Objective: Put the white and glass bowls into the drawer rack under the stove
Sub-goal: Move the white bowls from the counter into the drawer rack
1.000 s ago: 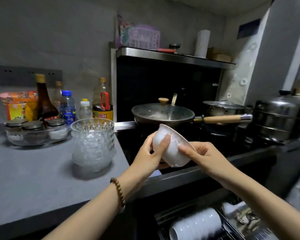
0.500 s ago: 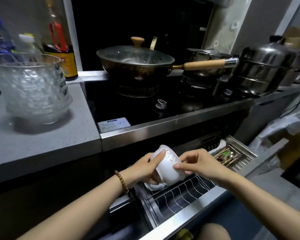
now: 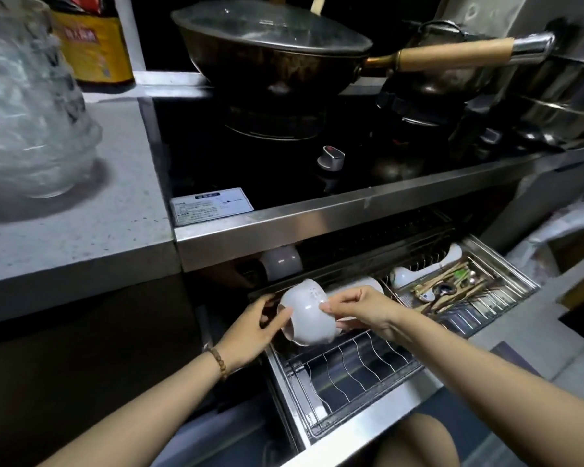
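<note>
The left hand (image 3: pixel 250 326) and right hand (image 3: pixel 363 308), fingers curled round it, hold the white bowl (image 3: pixel 307 315) tipped on edge, probably to slot it between the wires of the drawer rack (image 3: pixel 351 369) at five o'clock, while the glass bowls (image 3: pixel 24 112) wait on the table (image 3: pixel 108 217) at ten o'clock.

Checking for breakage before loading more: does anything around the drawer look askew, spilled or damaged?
Nothing stands out. The white bowl, held on its side by the left hand and right hand over the wire rack, looks whole. The utensils lie jumbled in their tray, but nothing is spilled.
</note>
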Motion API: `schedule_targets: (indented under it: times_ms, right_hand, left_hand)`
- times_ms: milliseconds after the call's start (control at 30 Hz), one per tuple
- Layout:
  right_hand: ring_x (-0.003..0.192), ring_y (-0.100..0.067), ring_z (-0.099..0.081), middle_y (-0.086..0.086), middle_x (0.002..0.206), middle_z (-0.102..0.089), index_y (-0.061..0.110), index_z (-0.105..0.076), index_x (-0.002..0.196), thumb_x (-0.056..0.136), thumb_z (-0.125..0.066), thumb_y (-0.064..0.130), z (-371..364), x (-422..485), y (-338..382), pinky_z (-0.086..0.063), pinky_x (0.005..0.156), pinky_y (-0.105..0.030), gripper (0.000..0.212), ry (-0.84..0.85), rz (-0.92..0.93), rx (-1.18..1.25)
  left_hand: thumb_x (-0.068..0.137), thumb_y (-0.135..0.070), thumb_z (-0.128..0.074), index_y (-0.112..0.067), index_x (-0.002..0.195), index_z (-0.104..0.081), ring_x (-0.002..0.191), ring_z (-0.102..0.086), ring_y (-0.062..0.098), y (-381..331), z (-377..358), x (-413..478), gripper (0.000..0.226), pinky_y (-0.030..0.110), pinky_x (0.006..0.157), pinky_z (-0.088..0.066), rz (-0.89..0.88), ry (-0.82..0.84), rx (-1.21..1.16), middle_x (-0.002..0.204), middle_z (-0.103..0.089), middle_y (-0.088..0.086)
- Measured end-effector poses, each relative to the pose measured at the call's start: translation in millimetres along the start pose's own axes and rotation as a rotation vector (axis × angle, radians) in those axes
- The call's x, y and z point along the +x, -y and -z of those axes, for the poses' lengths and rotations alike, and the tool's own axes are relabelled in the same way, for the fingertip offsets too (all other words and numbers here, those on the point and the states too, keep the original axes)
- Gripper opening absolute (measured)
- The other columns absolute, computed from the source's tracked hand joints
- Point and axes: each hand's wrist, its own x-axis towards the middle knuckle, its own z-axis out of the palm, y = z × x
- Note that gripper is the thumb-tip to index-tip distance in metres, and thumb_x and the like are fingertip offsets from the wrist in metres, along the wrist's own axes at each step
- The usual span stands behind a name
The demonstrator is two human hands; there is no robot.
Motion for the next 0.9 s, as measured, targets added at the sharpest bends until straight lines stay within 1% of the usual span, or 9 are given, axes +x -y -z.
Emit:
schedule_targets:
  times_ms: [67,167,233,333,433,500,633,700,900]
  right_hand:
    - [0.068,-0.009,-0.066,-0.004,0.076,-0.072,0.002,-0.070,0.092,0.085,-0.065,0.006,2.9,11.2,-6.1,-0.056,0.061,-0.016,0.010,0.018,-0.033,0.039]
    - [0.068,-0.005,-0.070,0.002,0.073,-0.075,0.008,-0.071,0.089,0.085,-0.065,0.007,4.0,26.6,-15.5,-0.054,0.059,-0.015,0.007,0.057,-0.082,0.075]
    - [0.068,-0.006,-0.070,0.001,0.073,-0.076,0.009,-0.073,0.087,0.084,-0.068,0.008,1.8,36.7,-22.5,-0.057,0.062,-0.017,0.006,0.065,-0.118,0.079]
    - [0.076,-0.016,-0.068,-0.005,0.078,-0.075,0.012,-0.075,0.080,0.081,-0.071,0.009,-3.1,51.8,-33.7,-0.057,0.081,-0.026,0.005,0.070,-0.156,0.076]
    - [0.075,-0.019,-0.065,-0.008,0.077,-0.073,0.011,-0.075,0.079,0.080,-0.072,0.009,-8.8,62.5,-41.1,-0.057,0.075,-0.025,0.004,0.062,-0.190,0.074]
    - [0.067,-0.013,-0.068,-0.005,0.072,-0.074,0.008,-0.073,0.082,0.080,-0.071,0.008,-12.9,67.9,-45.1,-0.059,0.065,-0.020,0.002,0.058,-0.209,0.078]
    - [0.074,-0.020,-0.064,-0.011,0.082,-0.070,0.006,-0.072,0.087,0.079,-0.073,0.011,-18.9,76.3,-51.2,-0.057,0.071,-0.025,0.009,0.003,-0.213,0.058]
    - [0.072,-0.020,-0.062,-0.012,0.082,-0.068,0.008,-0.072,0.085,0.079,-0.074,0.012,-21.8,78.9,-52.7,-0.056,0.068,-0.025,0.007,-0.009,-0.216,0.053]
    - [0.047,-0.006,-0.059,0.005,0.052,-0.067,0.012,-0.073,0.077,0.076,-0.077,0.014,-33.6,87.5,-60.5,-0.051,0.047,-0.014,0.005,-0.090,-0.212,-0.003]
  left_hand:
    - [0.065,-0.080,-0.044,-0.021,0.142,-0.034,0.127,-0.044,0.016,14.1,2.4,1.0,0.097,0.036,0.110,-0.035,-0.068,-0.005,0.190,0.142,-0.045,0.003]
    - [0.073,-0.071,-0.054,-0.020,0.148,-0.017,0.139,-0.026,0.019,31.5,-0.7,2.6,0.098,0.030,0.115,-0.021,-0.117,0.022,0.425,0.152,-0.028,0.003]
    - [0.070,-0.072,-0.056,-0.020,0.150,-0.008,0.143,-0.015,0.018,43.3,-6.5,3.9,0.106,0.030,0.117,-0.014,-0.134,0.053,0.494,0.156,-0.017,0.001]
    - [0.067,-0.075,-0.056,-0.020,0.150,0.002,0.146,0.000,0.016,57.0,-14.1,4.3,0.115,0.029,0.118,-0.003,-0.123,0.057,0.545,0.159,-0.003,0.000]
    - [0.066,-0.078,-0.054,-0.022,0.149,0.009,0.142,0.015,0.009,66.7,-19.9,4.9,0.118,0.029,0.115,0.006,-0.141,0.043,0.598,0.159,0.008,-0.002]
    - [0.065,-0.079,-0.053,-0.023,0.149,0.010,0.138,0.019,0.006,70.2,-22.7,5.1,0.119,0.031,0.115,0.006,-0.143,0.032,0.598,0.158,0.011,-0.004]
    - [0.064,-0.081,-0.051,-0.027,0.148,0.012,0.143,0.016,0.010,74.0,-24.8,6.1,0.118,0.034,0.118,0.004,-0.150,0.014,0.596,0.158,0.011,-0.007]
    - [0.063,-0.083,-0.048,-0.031,0.146,0.014,0.143,0.016,0.010,74.7,-25.1,6.3,0.116,0.036,0.119,0.003,-0.142,0.020,0.601,0.157,0.014,-0.009]
    - [0.063,-0.083,-0.046,-0.034,0.146,0.013,0.135,0.024,0.002,76.4,-25.6,6.8,0.113,0.033,0.116,0.005,-0.149,0.023,0.601,0.146,0.023,-0.019]
